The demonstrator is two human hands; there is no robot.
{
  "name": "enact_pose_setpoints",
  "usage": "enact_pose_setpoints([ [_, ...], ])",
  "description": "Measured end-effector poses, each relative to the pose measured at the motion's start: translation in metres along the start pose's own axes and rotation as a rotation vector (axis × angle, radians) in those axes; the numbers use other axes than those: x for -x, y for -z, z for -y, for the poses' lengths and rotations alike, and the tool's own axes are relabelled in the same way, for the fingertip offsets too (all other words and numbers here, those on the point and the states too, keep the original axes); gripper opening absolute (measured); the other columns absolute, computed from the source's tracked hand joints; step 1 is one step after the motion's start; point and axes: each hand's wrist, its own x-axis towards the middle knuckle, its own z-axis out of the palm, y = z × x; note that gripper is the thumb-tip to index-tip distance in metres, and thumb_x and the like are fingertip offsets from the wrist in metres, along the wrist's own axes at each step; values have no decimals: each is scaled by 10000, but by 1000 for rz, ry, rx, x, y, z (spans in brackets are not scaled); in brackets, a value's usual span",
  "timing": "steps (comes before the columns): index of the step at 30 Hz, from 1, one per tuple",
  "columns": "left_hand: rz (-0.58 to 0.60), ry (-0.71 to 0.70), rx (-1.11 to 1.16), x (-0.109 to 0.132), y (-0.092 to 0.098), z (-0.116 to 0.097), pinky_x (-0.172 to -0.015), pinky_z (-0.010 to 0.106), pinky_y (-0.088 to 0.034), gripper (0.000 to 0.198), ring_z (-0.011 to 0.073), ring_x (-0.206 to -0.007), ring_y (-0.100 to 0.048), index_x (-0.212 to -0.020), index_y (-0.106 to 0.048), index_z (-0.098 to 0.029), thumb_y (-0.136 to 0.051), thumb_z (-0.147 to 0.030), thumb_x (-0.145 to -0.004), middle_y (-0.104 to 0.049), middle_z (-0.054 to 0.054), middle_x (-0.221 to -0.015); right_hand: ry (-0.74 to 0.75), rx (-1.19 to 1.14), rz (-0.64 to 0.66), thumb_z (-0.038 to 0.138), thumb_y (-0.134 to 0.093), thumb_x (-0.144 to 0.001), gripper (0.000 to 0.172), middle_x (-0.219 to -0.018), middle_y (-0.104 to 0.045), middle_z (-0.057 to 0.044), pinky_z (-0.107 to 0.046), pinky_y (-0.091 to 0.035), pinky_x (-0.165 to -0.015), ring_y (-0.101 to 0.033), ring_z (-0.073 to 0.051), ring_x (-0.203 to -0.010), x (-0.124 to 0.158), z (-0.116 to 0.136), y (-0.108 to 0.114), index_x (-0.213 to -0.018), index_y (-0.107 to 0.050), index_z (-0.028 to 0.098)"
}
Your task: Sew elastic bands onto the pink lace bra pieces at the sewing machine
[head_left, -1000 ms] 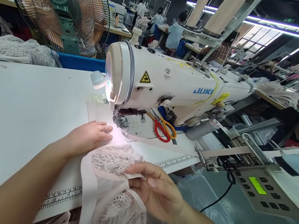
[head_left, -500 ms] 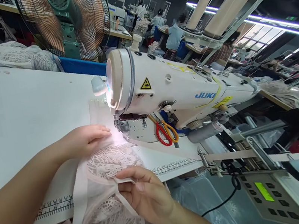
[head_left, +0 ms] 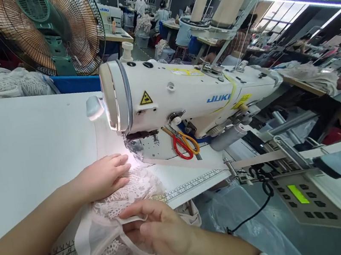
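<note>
A pale pink lace garment (head_left: 120,243) with a plain band edge lies over the front edge of the white table (head_left: 27,141) and runs under the needle of a white sewing machine (head_left: 181,95). My left hand (head_left: 105,176) lies flat on the lace just left of the presser foot, fingers stretched out. Lower down, at the table's edge, my right hand (head_left: 156,229) has its fingers curled round a fold of the same lace.
Red and orange scissors (head_left: 184,142) lie on the machine bed. A control panel with a green screen (head_left: 302,201) sits low right. A green standing fan (head_left: 48,30) and a heap of lace (head_left: 4,82) are at the back. Other people work far behind.
My view has shifted, so the machine sits further left in the picture. Both hands have stayed on the lace, with my right hand now a little lower and further left.
</note>
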Motion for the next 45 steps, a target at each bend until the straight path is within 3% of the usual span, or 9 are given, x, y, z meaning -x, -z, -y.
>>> enact_pose_setpoints([
  [10, -60, -21, -123, -7, 0, 18, -961, 480, -482, 421, 327, -1184, -552, -1233, -605, -190, -397, -407, -939, -560, 131, -1353, -56, 22, -72, 407, -888, -529, 497, -779, -698, -31, -329, -474, -788, -636, -126, -702, -19, -5, 5, -932, -724, 166],
  [17, -52, -35, -152, -13, 9, 16, -927, 420, -512, 472, 277, -1117, -602, -1251, -603, -199, -267, -385, -978, -594, 96, -1326, -69, 36, -111, 433, -904, -468, 547, -739, -679, -9, -295, -450, -756, -615, -110, -680, -31, -2, 5, -913, -728, 168],
  [25, 34, -60, -192, -14, -1, 25, -1047, 395, -441, 426, 263, -1271, -506, -1331, -539, -181, -346, -279, -965, -501, 101, -1419, -98, 72, -106, 486, -890, -430, 627, -657, -640, 21, -276, -418, -695, -561, -98, -622, -39, -8, 8, -938, -720, 159],
  [29, 24, -80, -191, -11, -5, 29, -1032, 372, -456, 452, 243, -1328, -441, -1390, -462, -188, -322, -215, -962, -419, 107, -1479, -87, 72, -84, 416, -876, -478, 546, -670, -628, 28, -269, -399, -693, -538, -91, -627, -42, -7, 6, -929, -717, 153],
  [35, 68, 33, -182, -9, 0, 27, -827, 347, -571, 476, 255, -1165, -592, -1417, -425, -226, -277, -225, -965, -369, 115, -1510, -60, 111, -77, 281, -808, -569, 395, -684, -628, 38, -266, -390, -693, -508, -73, -602, -46, -4, 2, -932, -722, 153],
  [45, 70, 40, -105, -12, 1, 33, -994, 373, -497, 505, 242, -1320, -452, -1437, -392, -214, -192, -372, -1002, -361, 96, -1515, -48, 191, -86, 292, -795, -592, 390, -727, -613, 24, -248, -375, -667, -508, -84, -651, -49, -3, 2, -947, -723, 147],
])
